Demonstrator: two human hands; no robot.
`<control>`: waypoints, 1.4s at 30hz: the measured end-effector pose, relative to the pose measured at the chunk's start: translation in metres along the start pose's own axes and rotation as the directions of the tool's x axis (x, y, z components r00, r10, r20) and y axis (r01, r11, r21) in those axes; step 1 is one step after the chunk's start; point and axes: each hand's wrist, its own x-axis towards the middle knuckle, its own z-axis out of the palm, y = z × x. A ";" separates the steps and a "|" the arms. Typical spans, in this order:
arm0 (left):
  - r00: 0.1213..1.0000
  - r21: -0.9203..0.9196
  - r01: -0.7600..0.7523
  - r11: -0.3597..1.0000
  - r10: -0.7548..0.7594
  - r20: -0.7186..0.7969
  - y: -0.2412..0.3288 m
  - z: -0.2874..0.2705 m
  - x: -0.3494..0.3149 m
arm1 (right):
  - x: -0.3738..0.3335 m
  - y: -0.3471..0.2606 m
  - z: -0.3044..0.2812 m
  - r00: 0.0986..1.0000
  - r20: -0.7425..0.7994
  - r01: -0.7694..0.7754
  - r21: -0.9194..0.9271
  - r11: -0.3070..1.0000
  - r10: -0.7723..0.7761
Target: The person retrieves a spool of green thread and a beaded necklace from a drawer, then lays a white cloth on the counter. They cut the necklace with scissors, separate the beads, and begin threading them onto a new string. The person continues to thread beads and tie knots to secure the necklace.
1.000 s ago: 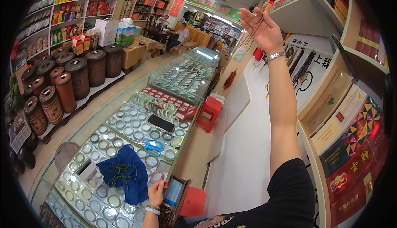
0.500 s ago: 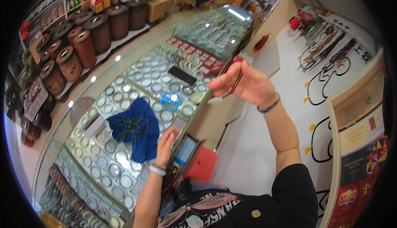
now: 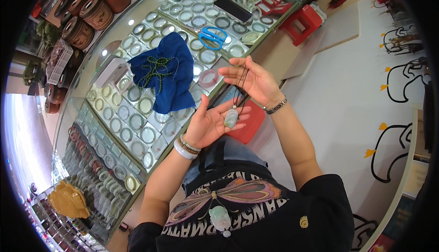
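Note:
A pale grey-green carved stone pendant (image 3: 231, 117) hangs on a dark cord (image 3: 237, 93) from my right hand (image 3: 257, 85). The cord is looped at the thumb and fingers of that hand. My left hand (image 3: 206, 125) is palm up with its fingers spread, and the pendant lies against or just over them; whether it rests there I cannot tell. Left of the hands, on the glass display counter (image 3: 157, 159), strings of dark green beads (image 3: 157, 71) lie on a blue cloth (image 3: 176, 97). Blue-handled scissors (image 3: 213, 38) lie beyond the cloth.
Rows of bangles fill the counter, with a pink bangle (image 3: 208, 78) near my hands. A white box (image 3: 109, 71) stands beside the cloth, and a black phone (image 3: 232, 9) lies farther off. A red plastic stool (image 3: 302, 24) is past the counter edge. Brown jars (image 3: 97, 13) line the far left.
My right hand has come down with the pendant. My left hand has moved away from the cloth and opened, palm up, under the pendant. The view has shifted too.

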 end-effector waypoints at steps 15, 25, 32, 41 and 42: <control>0.990 -0.185 0.010 0.983 -0.035 -0.137 -0.018 0.008 -0.010 | -0.035 0.045 -0.029 0.975 -0.198 0.001 -0.461 0.888 -0.105; 0.989 -0.172 0.009 0.985 -0.034 -0.144 -0.018 -0.008 -0.010 | -0.049 0.045 -0.024 0.976 0.017 -0.191 -0.396 0.898 0.215; 0.991 -0.138 -0.034 0.990 0.015 -0.135 -0.021 -0.010 -0.009 | -0.047 0.045 -0.026 0.975 0.122 -0.117 -0.429 0.896 0.186; 0.968 -0.076 -0.123 0.990 0.102 -0.230 -0.032 -0.005 -0.009 | -0.048 0.070 -0.025 0.990 -0.082 -0.136 -0.430 0.892 0.111; 0.966 -0.080 -0.135 0.988 0.113 -0.231 -0.034 -0.005 -0.009 | -0.048 0.071 -0.025 0.989 -0.089 -0.148 -0.431 0.890 0.121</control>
